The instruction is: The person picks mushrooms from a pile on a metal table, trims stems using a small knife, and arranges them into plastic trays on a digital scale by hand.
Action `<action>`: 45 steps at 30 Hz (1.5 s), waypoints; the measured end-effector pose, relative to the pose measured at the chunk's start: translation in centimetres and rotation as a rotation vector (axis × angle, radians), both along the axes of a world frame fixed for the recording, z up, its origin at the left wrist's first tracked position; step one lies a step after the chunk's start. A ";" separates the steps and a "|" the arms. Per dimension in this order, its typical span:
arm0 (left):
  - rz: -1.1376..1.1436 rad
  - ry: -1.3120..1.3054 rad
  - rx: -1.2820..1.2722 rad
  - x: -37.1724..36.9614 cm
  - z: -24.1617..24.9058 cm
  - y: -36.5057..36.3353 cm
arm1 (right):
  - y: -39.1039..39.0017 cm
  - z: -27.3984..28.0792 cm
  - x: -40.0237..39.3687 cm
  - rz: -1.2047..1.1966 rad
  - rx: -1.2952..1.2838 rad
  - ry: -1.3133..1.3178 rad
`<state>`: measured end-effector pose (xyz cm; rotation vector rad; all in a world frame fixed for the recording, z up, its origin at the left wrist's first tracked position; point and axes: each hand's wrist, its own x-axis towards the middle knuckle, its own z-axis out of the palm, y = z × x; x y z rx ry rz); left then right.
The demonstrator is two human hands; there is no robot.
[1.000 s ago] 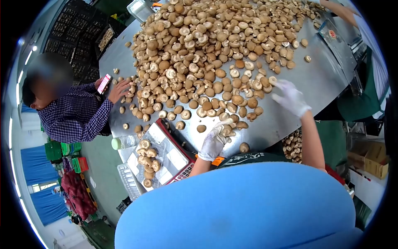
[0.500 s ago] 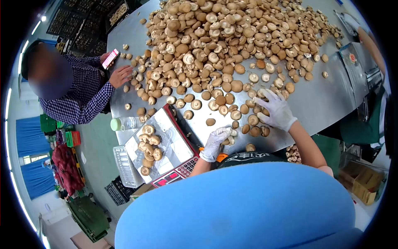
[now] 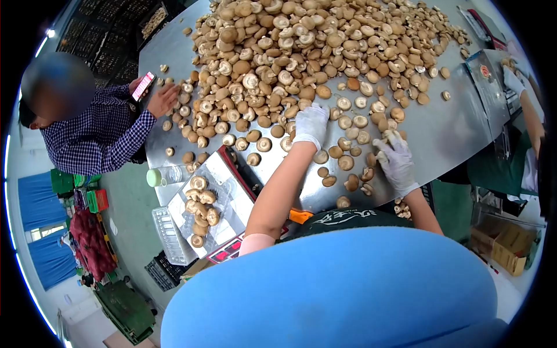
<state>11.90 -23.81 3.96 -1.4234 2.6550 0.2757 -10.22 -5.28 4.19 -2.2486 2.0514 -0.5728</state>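
A large heap of brown-capped shiitake mushrooms (image 3: 325, 43) covers the far part of the metal table (image 3: 447, 130). My left hand (image 3: 313, 124), in a white glove, reaches to the heap's near edge with its fingers curled down; their tips and anything in them are hidden. Closer to me on the right, my gloved right hand (image 3: 397, 162) has bent fingers closed around a mushroom (image 3: 392, 136). Several loose mushrooms (image 3: 346, 162) lie between my hands, some stem side up. Left of my left arm, a digital scale (image 3: 235, 185) carries a clear plastic tray (image 3: 217, 217) with several mushrooms in it.
Empty clear trays (image 3: 172, 235) and a green-capped bottle (image 3: 165, 176) stand by the scale. At the left edge a person in a checked shirt (image 3: 101, 136) holds a phone (image 3: 143, 86). Another person's gloved hand (image 3: 513, 80) is at the right, near a metal box (image 3: 487, 87).
My left hand has moved from beside the scale forward to the heap's edge. My right hand has drawn its spread fingers in around a mushroom. The view has shifted slightly.
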 end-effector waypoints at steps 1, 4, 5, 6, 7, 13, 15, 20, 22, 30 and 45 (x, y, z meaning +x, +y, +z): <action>-0.007 0.028 0.022 0.3 0.2 0.0 | 0.3 0.0 -0.7 -0.046 0.035 -0.062; 0.043 0.847 -0.088 2.6 -2.1 1.2 | 0.8 -0.6 -1.7 -0.084 0.064 -0.151; 0.354 1.107 0.834 3.3 1.9 2.0 | 0.7 -0.2 -1.5 -0.076 0.038 -0.157; 0.317 1.486 1.123 4.0 2.5 2.8 | 0.5 0.1 -1.3 -0.065 0.013 -0.163; 0.319 1.651 1.252 4.5 3.1 4.0 | 0.2 0.2 -1.2 -0.061 0.013 -0.170; 0.368 1.978 1.575 6.7 3.1 8.7 | -3.8 2.7 2.1 -0.048 -0.124 -0.269; 0.477 1.999 1.524 6.9 3.2 9.6 | -5.3 2.4 2.9 0.031 -0.109 -0.285; 0.681 2.022 1.484 9.6 3.1 11.0 | -6.3 2.1 5.1 0.219 0.054 -0.302; 0.761 2.003 1.393 10.4 3.1 11.9 | -6.3 1.6 5.7 0.207 0.225 -0.237; 0.641 1.471 0.850 9.6 3.5 13.6 | -6.7 3.2 6.5 0.096 0.567 -1.062; 0.287 0.987 0.006 11.9 9.2 16.8 | -3.0 2.2 6.8 0.282 0.861 -0.914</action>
